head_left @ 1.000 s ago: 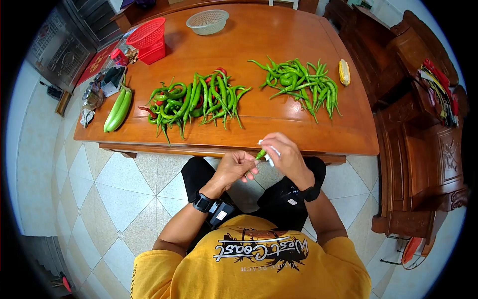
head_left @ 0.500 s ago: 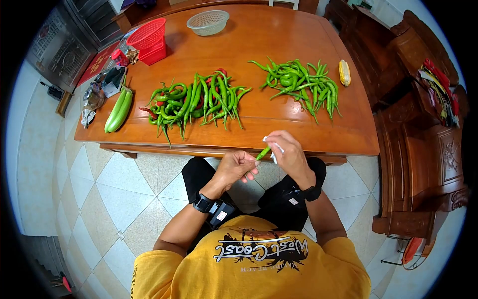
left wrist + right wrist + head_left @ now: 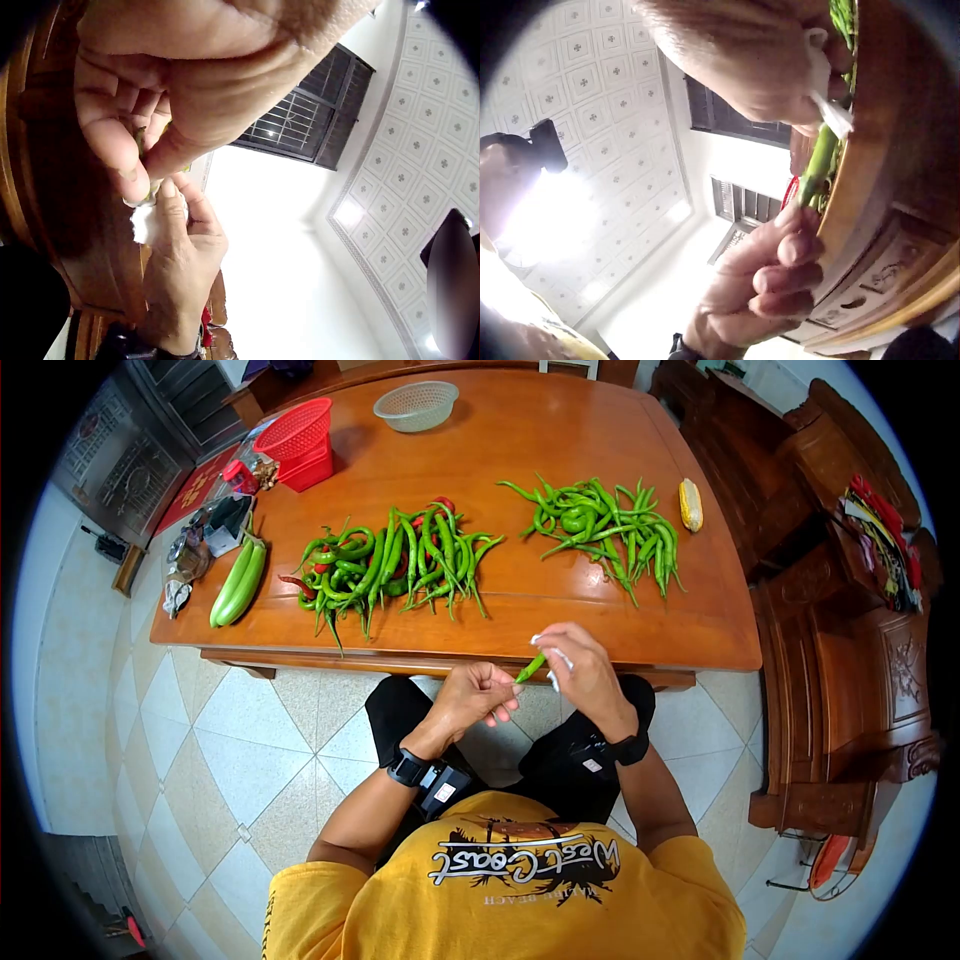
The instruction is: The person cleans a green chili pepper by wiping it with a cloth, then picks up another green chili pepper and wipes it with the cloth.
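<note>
Just off the table's front edge, my left hand (image 3: 465, 702) pinches one end of a green chili pepper (image 3: 531, 666) between thumb and fingertips. My right hand (image 3: 592, 678) holds a folded white tissue (image 3: 837, 116) round the pepper's other end. In the right wrist view the pepper's middle shows bare between the two hands, while its far end is hidden by tissue and fingers. A large pile of green chilies (image 3: 390, 560) with some red ones lies on the table ahead to the left. Another pile of green chilies (image 3: 600, 525) lies ahead to the right.
On the wooden table (image 3: 490, 460), a pale green eggplant (image 3: 240, 582) lies left and a corn cob (image 3: 691, 506) right. Red baskets (image 3: 303, 445) and a translucent colander (image 3: 416, 406) stand farther back. Carved wooden furniture (image 3: 810, 610) is on the right.
My right hand with the tissue has shifted slightly right, away from my left hand, and more of the pepper shows between them. My left hand has kept its place. The piles look the same.
</note>
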The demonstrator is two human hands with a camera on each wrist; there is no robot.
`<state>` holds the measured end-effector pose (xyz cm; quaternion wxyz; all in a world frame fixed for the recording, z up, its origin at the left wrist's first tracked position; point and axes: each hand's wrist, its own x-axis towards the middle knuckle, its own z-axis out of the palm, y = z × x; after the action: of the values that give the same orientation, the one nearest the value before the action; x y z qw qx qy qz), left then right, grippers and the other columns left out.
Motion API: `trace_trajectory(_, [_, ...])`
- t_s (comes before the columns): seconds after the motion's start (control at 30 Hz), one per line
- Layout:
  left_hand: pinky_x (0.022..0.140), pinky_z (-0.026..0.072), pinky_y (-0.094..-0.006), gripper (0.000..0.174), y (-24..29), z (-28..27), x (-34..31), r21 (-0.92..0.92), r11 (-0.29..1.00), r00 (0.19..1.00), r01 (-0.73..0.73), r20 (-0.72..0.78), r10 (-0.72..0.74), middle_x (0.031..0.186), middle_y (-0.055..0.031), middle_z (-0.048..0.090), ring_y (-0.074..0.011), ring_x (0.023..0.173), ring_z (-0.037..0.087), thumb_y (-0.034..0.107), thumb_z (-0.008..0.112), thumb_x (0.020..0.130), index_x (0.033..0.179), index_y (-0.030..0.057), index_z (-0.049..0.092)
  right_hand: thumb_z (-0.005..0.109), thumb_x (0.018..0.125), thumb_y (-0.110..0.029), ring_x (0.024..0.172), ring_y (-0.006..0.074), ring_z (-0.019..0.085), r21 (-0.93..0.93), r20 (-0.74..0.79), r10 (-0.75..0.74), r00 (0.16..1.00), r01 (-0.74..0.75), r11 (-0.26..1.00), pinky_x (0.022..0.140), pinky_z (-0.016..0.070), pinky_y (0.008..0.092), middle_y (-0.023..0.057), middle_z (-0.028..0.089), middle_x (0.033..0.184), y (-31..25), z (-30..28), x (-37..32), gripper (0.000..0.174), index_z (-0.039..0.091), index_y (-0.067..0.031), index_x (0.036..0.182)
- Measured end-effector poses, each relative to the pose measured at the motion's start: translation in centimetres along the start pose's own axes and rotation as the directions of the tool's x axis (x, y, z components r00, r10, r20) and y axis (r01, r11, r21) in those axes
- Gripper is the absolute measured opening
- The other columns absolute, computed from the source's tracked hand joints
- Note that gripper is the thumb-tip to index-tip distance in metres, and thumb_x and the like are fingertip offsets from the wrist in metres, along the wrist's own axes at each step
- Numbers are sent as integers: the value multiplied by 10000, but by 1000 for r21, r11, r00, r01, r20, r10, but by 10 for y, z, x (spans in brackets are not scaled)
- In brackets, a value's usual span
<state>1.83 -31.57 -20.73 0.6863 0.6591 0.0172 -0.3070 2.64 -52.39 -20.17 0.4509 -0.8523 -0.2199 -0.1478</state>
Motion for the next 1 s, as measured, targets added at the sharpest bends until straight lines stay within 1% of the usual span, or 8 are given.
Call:
trace_trajectory(0.07, [461, 487, -168, 146, 1, 0, -1, -8, 1000, 1000, -6, 7, 6, 738, -47, 692, -69, 570, 637, 130, 702, 914, 944, 1, 641, 596, 863, 51, 881, 328, 643, -18, -49, 36, 998, -37, 999, 766, 525, 363, 167, 639, 999, 6, -4, 2, 155, 673, 40, 997])
trace_trajectory(0.17, [462, 486, -167, 146, -1, 0, 0, -9, 1000, 1000, -10, 16, 10, 736, -46, 692, -69, 568, 636, 133, 704, 913, 942, 4, 641, 598, 866, 48, 882, 327, 643, 18, -20, 9, 1000, -8, 1000, 765, 523, 363, 164, 638, 994, 0, -2, -1, 155, 670, 36, 1002])
trace_trajectory(0.27, [461, 485, -167, 148, -1, 1, 0, 2, 1000, 1000, -12, 18, 12, 734, -45, 691, -68, 566, 635, 139, 700, 917, 941, 6, 641, 598, 865, 48, 883, 326, 643, 67, 85, -78, 993, 72, 995, 770, 521, 365, 162, 637, 992, -14, 5, -5, 158, 665, 31, 1007])
trace_trajectory(0.37, [461, 484, -167, 150, 0, 1, 1, 9, 1000, 1000, -8, 13, 8, 735, -45, 691, -68, 565, 634, 147, 693, 924, 939, 8, 641, 597, 866, 48, 885, 324, 642, 71, 91, -65, 994, 59, 996, 773, 520, 368, 160, 638, 989, -15, 5, -5, 157, 662, 27, 1007])
trace_trajectory(0.63, [468, 489, -175, 159, 5, 1, -2, 10, 1000, 1000, 12, -3, -12, 718, -58, 695, -73, 561, 638, 154, 677, 935, 919, -3, 656, 597, 845, 63, 874, 336, 650, -1, -26, 67, 997, -67, 998, 772, 532, 370, 170, 635, 1003, 0, -8, 4, 163, 668, 41, 989])
trace_trajectory(0.73, [465, 487, -180, 159, 3, 2, -1, 5, 1000, 1000, 12, 5, -12, 722, -62, 698, -76, 560, 638, 153, 665, 941, 910, -3, 660, 606, 843, 56, 888, 331, 650, 57, 7, -34, 999, 33, 998, 778, 530, 372, 167, 634, 1008, -8, 1, -2, 170, 667, 36, 1000])
trace_trajectory(0.87, [461, 482, -184, 173, 0, 1, 1, 16, 1000, 1000, 6, 18, -6, 722, -61, 699, -80, 560, 637, 167, 645, 953, 903, 2, 668, 607, 843, 52, 902, 336, 648, 109, 107, -73, 992, 61, 992, 782, 532, 373, 165, 635, 1017, -19, 9, -4, 166, 665, 30, 997])
trace_trajectory(1.0, [462, 480, -188, 198, 3, 1, -2, 34, 999, 999, 27, 17, -28, 718, -61, 697, -85, 553, 638, 189, 628, 964, 912, 5, 675, 597, 842, 71, 889, 337, 649, 57, 22, -15, 1000, 13, 998, 770, 535, 372, 164, 636, 1015, -6, 2, 3, 166, 660, 38, 992])
